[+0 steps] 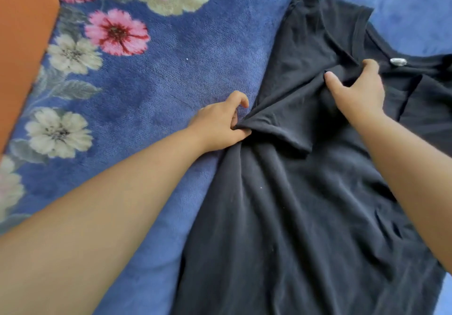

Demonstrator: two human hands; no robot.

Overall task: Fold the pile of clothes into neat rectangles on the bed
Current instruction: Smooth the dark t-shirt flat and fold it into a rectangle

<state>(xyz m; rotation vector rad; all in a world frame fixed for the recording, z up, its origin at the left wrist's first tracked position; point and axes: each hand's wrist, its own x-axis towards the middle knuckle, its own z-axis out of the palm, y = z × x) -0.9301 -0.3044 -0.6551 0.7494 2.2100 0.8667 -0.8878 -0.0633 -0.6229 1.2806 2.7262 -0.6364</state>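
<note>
A dark navy T-shirt (pixel 293 204) lies spread on the blue floral blanket (pixel 171 70), its neckline toward the upper right with a small silvery label (pixel 398 61) inside the collar. The left sleeve is folded in over the body and the cloth is bunched in ridges down the middle. My left hand (pixel 220 126) pinches the folded sleeve edge at the shirt's left side. My right hand (pixel 357 89) grips a fold of fabric just below the collar, thumb and fingers curled into the cloth.
An orange surface (pixel 22 45) fills the upper left corner beside the blanket. Pink and white flowers pattern the blanket's left part. Plain blue blanket stretches between the flowers and the shirt.
</note>
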